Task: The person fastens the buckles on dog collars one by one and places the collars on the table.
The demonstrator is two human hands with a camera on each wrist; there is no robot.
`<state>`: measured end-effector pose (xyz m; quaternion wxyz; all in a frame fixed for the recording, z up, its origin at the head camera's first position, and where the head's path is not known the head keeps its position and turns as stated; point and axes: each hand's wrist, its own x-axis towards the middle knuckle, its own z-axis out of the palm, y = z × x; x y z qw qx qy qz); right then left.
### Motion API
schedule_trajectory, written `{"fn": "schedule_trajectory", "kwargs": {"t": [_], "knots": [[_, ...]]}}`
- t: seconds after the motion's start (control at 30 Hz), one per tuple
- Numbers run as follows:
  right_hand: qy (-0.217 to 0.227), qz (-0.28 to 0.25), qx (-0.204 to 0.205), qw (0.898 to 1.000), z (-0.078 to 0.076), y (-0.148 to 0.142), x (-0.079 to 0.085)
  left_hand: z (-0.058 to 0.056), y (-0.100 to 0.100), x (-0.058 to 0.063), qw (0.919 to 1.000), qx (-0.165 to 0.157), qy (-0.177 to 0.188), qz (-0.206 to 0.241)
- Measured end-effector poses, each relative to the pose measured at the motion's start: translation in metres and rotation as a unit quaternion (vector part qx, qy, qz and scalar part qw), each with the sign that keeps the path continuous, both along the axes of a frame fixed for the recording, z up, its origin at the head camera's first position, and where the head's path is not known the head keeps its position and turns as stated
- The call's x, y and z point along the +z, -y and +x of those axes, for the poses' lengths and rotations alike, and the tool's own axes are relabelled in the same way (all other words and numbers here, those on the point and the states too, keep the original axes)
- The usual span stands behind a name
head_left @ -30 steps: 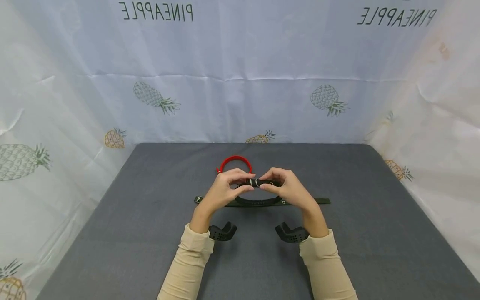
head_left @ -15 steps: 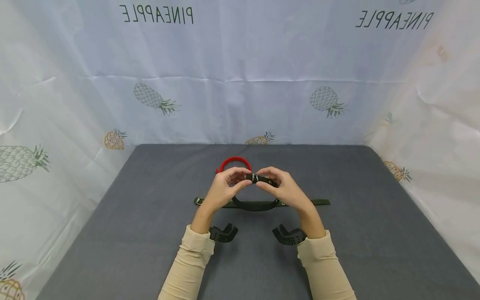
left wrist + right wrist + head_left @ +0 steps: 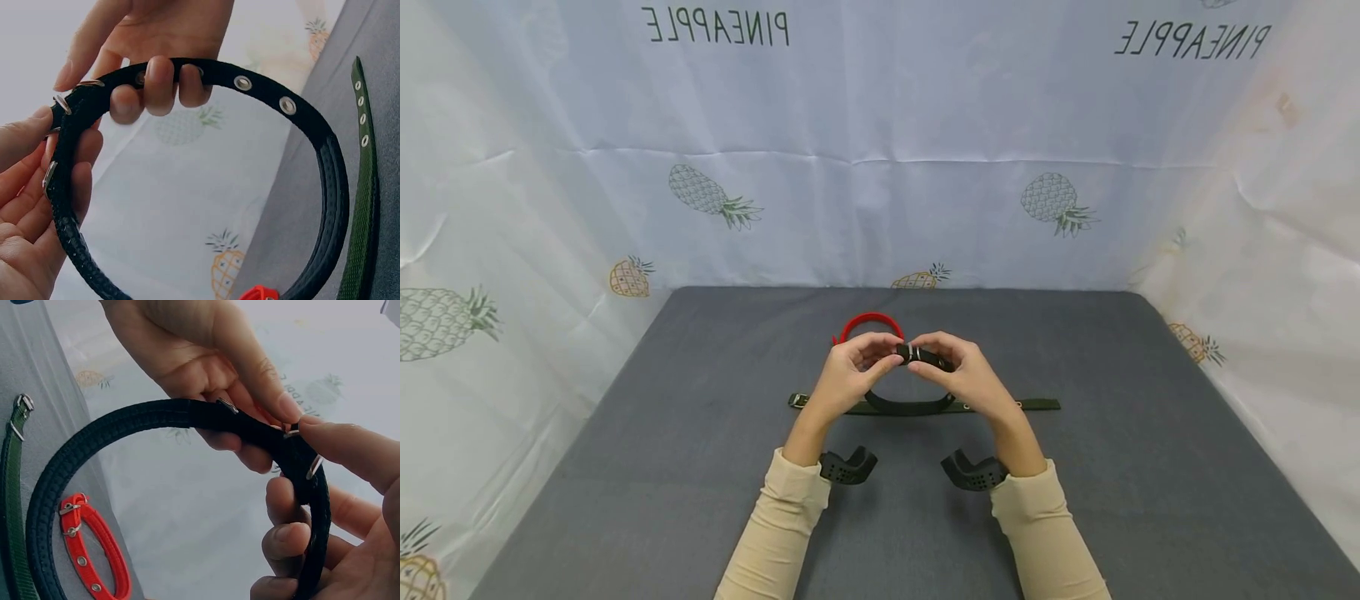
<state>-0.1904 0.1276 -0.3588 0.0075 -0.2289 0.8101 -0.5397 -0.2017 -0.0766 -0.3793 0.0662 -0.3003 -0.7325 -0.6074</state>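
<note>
A black collar point(image 3: 910, 408) with a metal buckle and eyelets is held as a closed loop above the table. My left hand point(image 3: 847, 372) pinches it near the buckle, its other fingers curled round the band. On the other side of the buckle my right hand point(image 3: 958, 369) grips the eyelet strap between thumb and fingers. In the left wrist view the strap of the black collar point(image 3: 334, 187) passes through the metal loops, and the fingertips meet there. Fingers partly hide the buckle in the right wrist view, beside the band point(image 3: 44, 506).
A green collar point(image 3: 1040, 404) lies stretched straight across the grey table point(image 3: 700, 467), under the black loop. Behind the hands rests a red collar point(image 3: 871, 317), buckled into a ring. White pineapple-print curtains point(image 3: 880, 208) hang at the back and sides.
Both hands have lifted slightly and drawn closer together, the right one shifting left. The buckle end of the black collar has turned a little. The green and red collars stay put.
</note>
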Motion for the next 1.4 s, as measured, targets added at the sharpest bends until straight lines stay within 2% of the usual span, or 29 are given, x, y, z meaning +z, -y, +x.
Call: {"fn": "schedule_trajectory", "kwargs": {"t": [0.33, 0.5, 1.1, 1.4], "knots": [[-0.013, -0.010, 0.019, 1.000, -0.0007, 0.0018, -0.0010, -0.0015, -0.0029, -0.0013, 0.9987, -0.019, -0.046, -0.004], [-0.012, -0.011, 0.016, 1.000, -0.0004, 0.0017, -0.0004, -0.0016, -0.0029, -0.0010, 0.9982, -0.025, -0.055, -0.007], [-0.014, -0.011, 0.021, 1.000, -0.0002, 0.0004, 0.0000, -0.0011, -0.0029, 0.0009, 0.9972, -0.016, -0.070, -0.020], [-0.017, -0.012, -0.003, 1.000, -0.0023, -0.0031, -0.0018, -0.0047, -0.0004, 0.0015, 0.9965, 0.000, -0.084, 0.000]]}}
